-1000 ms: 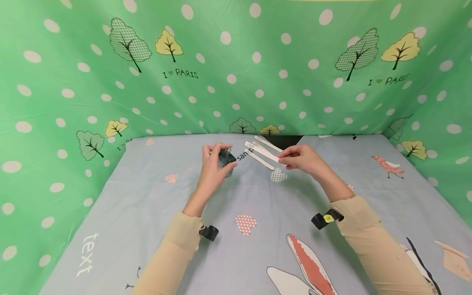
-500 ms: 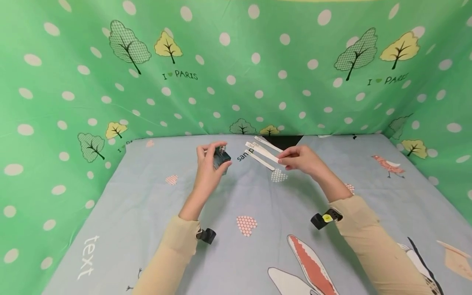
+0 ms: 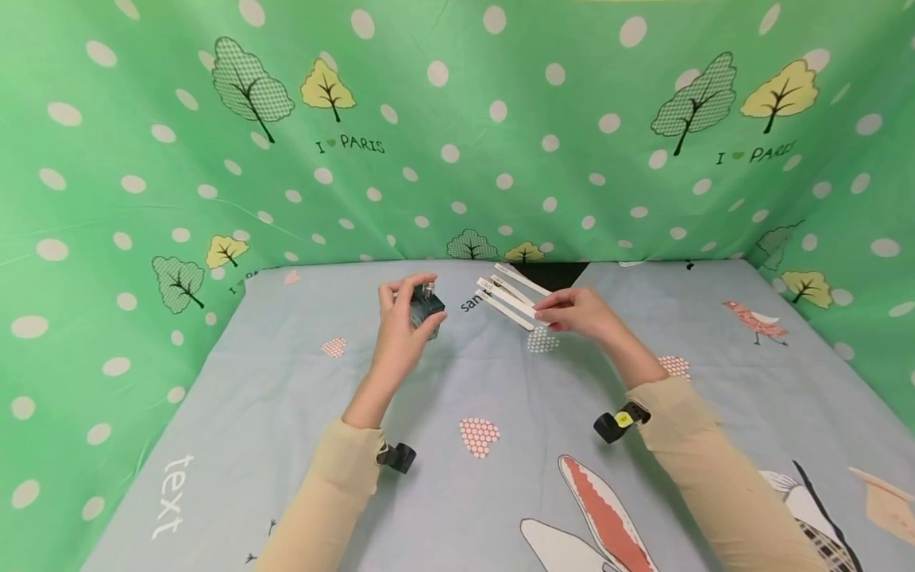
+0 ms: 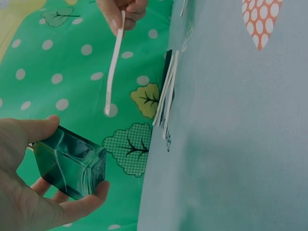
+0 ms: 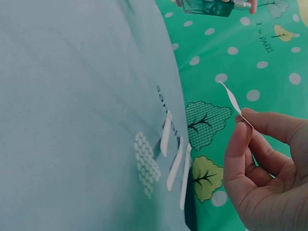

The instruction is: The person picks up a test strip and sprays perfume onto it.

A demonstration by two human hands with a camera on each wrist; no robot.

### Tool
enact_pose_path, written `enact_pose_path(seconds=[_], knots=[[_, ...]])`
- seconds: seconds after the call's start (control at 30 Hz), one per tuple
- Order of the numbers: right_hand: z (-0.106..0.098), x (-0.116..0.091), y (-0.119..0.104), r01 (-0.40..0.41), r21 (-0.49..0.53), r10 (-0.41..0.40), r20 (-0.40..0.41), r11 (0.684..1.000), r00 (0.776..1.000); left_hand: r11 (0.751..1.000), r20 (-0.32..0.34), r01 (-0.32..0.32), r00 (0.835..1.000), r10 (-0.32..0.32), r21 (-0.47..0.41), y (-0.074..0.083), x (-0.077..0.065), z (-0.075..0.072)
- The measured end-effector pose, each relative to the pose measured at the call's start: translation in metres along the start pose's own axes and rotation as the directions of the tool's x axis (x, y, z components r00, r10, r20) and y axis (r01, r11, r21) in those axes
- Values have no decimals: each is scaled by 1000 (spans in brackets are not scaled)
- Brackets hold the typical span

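My left hand (image 3: 402, 330) grips a green glass perfume bottle (image 4: 70, 161) above the table, with a finger at its spray top (image 5: 240, 5). Its clear base faces the left wrist camera. Between thumb and index finger, my right hand (image 3: 581, 311) pinches one end of a white paper test strip (image 4: 114, 67). The strip's free end points toward the bottle, with a gap between them. Below it, three more white strips lie side by side on the cloth, among them a near strip (image 5: 165, 134), a middle strip (image 5: 175, 163) and a far strip (image 5: 185, 178).
A grey-blue printed cloth (image 3: 286, 429) covers the table. Behind the strips, a black patch (image 3: 561, 275) shows at the far edge. Green dotted curtain (image 3: 457, 111) hangs along the back and both sides.
My left hand has drawn the bottle slightly left, away from the strips. My right hand has shifted a little down and left, lowering the pinched strip in the head view.
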State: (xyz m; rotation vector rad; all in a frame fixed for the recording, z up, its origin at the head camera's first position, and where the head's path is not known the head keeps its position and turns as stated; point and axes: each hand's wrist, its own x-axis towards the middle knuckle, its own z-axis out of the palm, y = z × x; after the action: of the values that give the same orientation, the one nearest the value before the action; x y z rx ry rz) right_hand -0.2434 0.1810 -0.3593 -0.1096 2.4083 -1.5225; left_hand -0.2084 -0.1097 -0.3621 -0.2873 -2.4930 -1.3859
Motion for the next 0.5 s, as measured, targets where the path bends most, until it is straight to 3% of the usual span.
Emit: enact_pose_path(seconds=[0.5], knots=[[23, 22, 20, -3, 33, 3, -9, 999, 1000, 1000, 29, 25, 999, -25, 1, 1, 1, 1]])
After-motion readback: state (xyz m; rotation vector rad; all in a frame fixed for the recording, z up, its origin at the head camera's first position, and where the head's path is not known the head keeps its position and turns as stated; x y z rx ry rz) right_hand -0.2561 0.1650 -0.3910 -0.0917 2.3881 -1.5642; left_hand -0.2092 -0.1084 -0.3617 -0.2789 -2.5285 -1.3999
